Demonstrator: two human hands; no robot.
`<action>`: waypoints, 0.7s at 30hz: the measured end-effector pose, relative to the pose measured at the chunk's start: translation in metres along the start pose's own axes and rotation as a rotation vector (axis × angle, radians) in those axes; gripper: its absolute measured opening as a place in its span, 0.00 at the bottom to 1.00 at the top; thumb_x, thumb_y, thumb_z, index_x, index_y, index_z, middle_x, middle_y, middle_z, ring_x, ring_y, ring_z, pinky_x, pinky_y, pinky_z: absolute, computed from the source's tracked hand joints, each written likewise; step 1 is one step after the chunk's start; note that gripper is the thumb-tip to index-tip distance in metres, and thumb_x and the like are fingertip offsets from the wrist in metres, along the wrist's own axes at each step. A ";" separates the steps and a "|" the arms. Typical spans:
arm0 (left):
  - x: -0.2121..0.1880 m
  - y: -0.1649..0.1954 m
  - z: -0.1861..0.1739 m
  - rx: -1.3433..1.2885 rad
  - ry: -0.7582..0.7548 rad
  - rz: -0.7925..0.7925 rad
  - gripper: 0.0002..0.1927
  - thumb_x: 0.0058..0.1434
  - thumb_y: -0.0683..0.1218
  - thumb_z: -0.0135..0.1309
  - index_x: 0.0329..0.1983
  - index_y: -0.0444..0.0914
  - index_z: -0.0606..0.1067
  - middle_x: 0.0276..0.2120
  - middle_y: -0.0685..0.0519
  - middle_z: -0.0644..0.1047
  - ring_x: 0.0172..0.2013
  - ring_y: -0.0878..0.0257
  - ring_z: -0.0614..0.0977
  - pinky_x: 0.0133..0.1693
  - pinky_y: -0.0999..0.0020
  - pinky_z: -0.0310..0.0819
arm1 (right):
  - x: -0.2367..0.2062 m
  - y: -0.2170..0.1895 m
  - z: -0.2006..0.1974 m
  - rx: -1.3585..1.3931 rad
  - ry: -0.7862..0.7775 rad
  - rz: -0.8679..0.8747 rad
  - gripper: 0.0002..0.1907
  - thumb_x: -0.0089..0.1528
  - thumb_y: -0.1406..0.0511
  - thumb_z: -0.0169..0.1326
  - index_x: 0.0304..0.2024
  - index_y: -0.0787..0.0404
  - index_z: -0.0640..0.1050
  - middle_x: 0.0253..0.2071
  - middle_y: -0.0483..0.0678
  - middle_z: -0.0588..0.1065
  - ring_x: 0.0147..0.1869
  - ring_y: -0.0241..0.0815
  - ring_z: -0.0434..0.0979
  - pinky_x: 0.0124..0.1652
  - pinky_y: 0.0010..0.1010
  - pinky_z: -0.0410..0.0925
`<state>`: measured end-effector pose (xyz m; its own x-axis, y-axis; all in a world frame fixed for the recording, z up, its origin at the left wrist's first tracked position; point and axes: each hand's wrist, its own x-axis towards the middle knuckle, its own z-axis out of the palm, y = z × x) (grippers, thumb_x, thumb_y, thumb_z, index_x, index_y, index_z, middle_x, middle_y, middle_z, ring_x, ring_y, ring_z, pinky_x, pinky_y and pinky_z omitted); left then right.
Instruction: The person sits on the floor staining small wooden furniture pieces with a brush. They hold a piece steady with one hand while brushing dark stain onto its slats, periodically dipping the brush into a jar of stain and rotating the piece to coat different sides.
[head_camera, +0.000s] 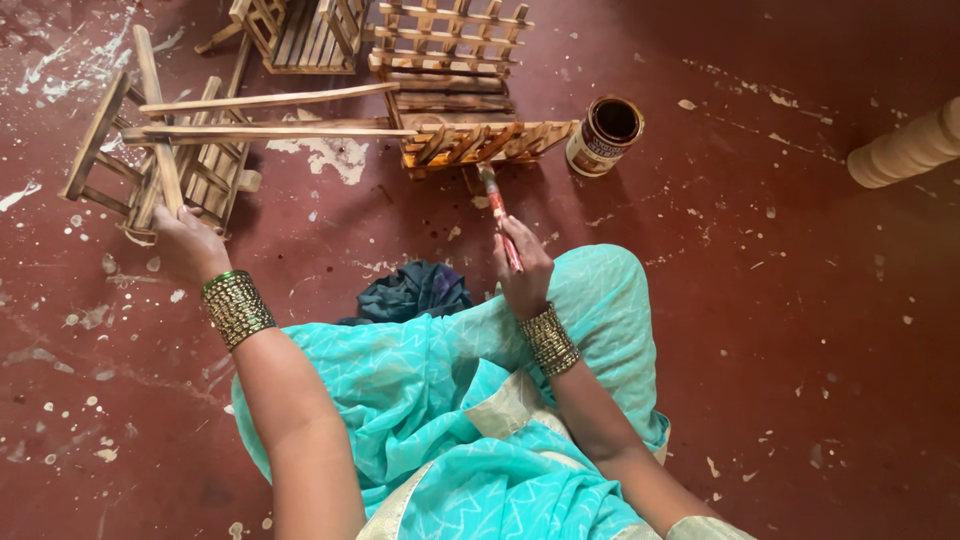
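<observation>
Head view, looking down: dark red-brown floor is seen across the whole frame, smooth, hard, no bench in use. White paint splashes and flecks are scattered on it, densest at upper left and along the left edge; a larger pale patch is seen under the woodwork. Sparse flecks at right.

Left hand is clenched around a leg of a slatted wooden frame, which is held tilted off the floor at upper left. Two long thin sticks of the frame run right, toward a second slatted wooden piece lying on the floor at top centre.

Right hand is closed around the handle of a paintbrush; fingers grasp the red handle, bristle end is pointed up-frame, just below the lower edge of the second piece. Contact of bristles with wood cannot be told.

Small open tin, dark liquid inside, is tipped on the floor just right of that piece. More lattice woodwork is stacked at the top edge. A pale ridged cylinder enters from the right edge, well apart from the hands.

Turquoise patterned cloth covers the lap; a dark bundle of cloth lies on the floor between the arms. Banded bangles are worn on both wrists.
</observation>
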<state>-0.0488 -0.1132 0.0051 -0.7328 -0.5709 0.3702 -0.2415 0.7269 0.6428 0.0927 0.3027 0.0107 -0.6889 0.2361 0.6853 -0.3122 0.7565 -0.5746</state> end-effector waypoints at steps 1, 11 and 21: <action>0.000 0.001 0.000 -0.025 -0.028 -0.034 0.06 0.74 0.43 0.49 0.42 0.35 0.72 0.35 0.51 0.83 0.33 0.53 0.86 0.32 0.53 0.75 | 0.003 0.001 0.000 0.013 0.007 0.007 0.14 0.63 0.72 0.61 0.52 0.65 0.79 0.52 0.57 0.79 0.56 0.53 0.82 0.55 0.38 0.75; -0.003 -0.006 0.002 0.002 0.011 0.052 0.06 0.74 0.41 0.49 0.41 0.34 0.72 0.34 0.52 0.84 0.29 0.58 0.85 0.28 0.59 0.76 | 0.046 0.009 -0.045 0.004 0.289 -0.035 0.15 0.67 0.74 0.58 0.56 0.69 0.79 0.57 0.58 0.79 0.61 0.52 0.82 0.60 0.40 0.75; -0.001 -0.006 0.002 -0.032 -0.044 -0.029 0.06 0.74 0.43 0.48 0.41 0.35 0.72 0.34 0.55 0.84 0.25 0.61 0.84 0.26 0.59 0.74 | 0.010 0.006 -0.007 0.055 0.191 0.094 0.15 0.64 0.72 0.60 0.53 0.69 0.79 0.54 0.59 0.79 0.57 0.51 0.83 0.56 0.38 0.76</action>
<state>-0.0479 -0.1161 0.0000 -0.7532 -0.5738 0.3216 -0.2435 0.6974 0.6741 0.0889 0.3142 0.0170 -0.5818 0.4189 0.6972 -0.2913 0.6930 -0.6594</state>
